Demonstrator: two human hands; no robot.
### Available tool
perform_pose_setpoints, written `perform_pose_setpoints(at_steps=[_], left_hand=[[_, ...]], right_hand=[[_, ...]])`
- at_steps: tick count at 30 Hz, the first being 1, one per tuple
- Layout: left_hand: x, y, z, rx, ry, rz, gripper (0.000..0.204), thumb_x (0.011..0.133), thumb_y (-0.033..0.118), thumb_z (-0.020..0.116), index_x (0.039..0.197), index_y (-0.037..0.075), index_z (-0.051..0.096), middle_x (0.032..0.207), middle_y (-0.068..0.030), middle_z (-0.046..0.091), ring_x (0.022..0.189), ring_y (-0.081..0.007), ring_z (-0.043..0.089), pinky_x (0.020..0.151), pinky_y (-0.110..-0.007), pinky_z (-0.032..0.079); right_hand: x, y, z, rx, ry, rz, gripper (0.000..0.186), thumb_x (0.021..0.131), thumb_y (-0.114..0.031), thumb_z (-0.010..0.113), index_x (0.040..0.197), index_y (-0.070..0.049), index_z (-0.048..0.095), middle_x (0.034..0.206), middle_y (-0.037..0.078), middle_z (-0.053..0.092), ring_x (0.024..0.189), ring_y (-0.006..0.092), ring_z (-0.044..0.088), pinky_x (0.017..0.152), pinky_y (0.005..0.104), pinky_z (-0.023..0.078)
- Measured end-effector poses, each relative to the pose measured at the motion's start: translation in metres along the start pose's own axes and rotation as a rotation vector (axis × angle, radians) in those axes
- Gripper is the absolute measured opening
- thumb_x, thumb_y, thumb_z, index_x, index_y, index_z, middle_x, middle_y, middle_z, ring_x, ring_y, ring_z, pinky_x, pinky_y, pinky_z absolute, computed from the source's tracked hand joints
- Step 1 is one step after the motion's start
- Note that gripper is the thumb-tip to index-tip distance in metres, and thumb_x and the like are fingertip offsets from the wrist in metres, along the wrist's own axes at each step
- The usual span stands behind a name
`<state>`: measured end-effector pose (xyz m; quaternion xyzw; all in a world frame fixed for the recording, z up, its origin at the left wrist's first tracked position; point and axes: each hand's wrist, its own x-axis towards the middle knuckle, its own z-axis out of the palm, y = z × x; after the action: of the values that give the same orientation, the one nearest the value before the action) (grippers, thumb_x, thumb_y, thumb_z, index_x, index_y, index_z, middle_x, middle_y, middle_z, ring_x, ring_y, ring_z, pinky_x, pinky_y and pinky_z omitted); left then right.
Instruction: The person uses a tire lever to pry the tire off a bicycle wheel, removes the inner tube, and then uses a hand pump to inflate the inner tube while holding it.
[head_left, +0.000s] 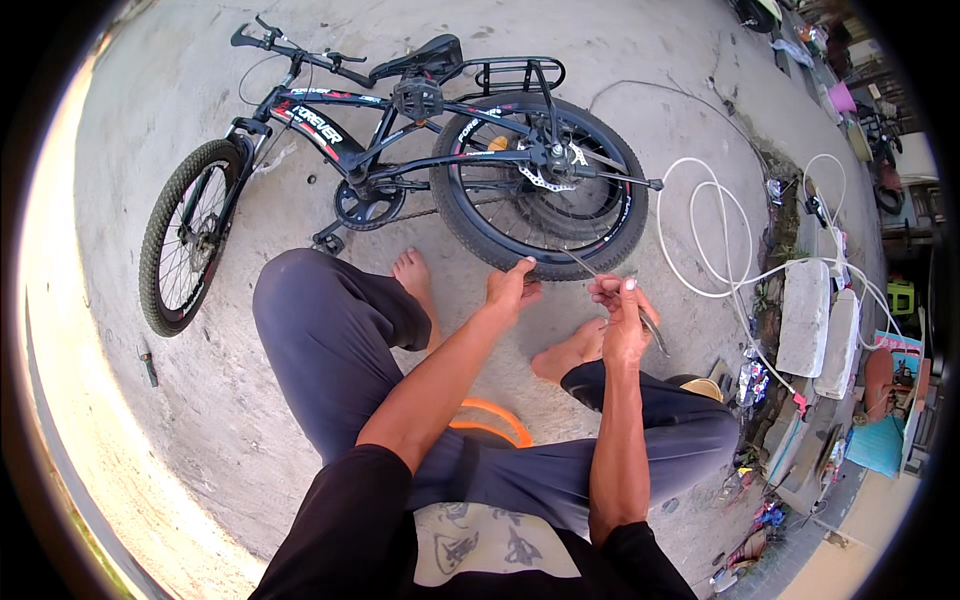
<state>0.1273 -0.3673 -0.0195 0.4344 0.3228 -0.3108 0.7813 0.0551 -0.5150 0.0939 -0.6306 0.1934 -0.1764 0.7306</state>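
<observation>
A black bicycle (325,130) lies on its side on the concrete in front of me. The rear wheel's tyre (450,215) is nearest my hands. At its near edge my left hand (512,288) is closed, thumb over the rubber and fingers curled under the side. My right hand (625,310), just right of it, grips a thin metal rod with a bent end (656,335). The rod's straight end slants up and left to the tyre's edge near the rim. The brake disc (545,180) and hub face up.
My bare feet (412,275) flank the space below the wheel. Under me is an orange-rimmed round thing (510,420). A white hose (690,225) coils at right beside pale blocks (803,315) and litter. A small dark cylinder (148,365) lies at left.
</observation>
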Motion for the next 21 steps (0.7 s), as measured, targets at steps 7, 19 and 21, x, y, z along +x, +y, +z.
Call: perform_pose_setpoints(at_steps=[7,19,21], left_hand=[[0.013,-0.011,0.009,-0.171,-0.037,0.031,0.034,0.092,0.018,0.068,0.112,-0.006,0.056,0.108,-0.0169,0.065,0.092,-0.0286,0.069,0.081,-0.042,0.062],[0.009,-0.017,0.002,-0.227,-0.152,0.02,0.022,0.097,0.006,0.056,0.114,-0.008,0.054,0.114,-0.019,0.064,0.102,-0.0306,0.067,0.088,-0.044,0.061],[0.01,-0.015,0.001,-0.218,-0.176,0.028,0.023,0.098,0.007,0.055,0.115,-0.008,0.054,0.115,-0.0194,0.063,0.104,-0.0306,0.066,0.089,-0.044,0.06]], right_hand=[[-0.057,0.021,-0.016,-0.258,-0.088,-0.176,0.037,0.103,-0.022,0.053,0.09,0.01,0.067,0.096,0.019,0.069,0.085,0.0251,0.066,0.081,0.0363,0.052],[-0.057,0.032,-0.01,-0.435,-0.38,-0.136,0.033,0.106,-0.022,0.044,0.103,0.004,0.064,0.115,0.014,0.064,0.112,0.0222,0.059,0.101,0.0371,0.042],[-0.046,0.024,0.006,-0.553,-0.174,-0.211,0.036,0.105,-0.024,0.049,0.092,0.005,0.066,0.099,0.015,0.07,0.093,0.0215,0.066,0.087,0.0341,0.05]])
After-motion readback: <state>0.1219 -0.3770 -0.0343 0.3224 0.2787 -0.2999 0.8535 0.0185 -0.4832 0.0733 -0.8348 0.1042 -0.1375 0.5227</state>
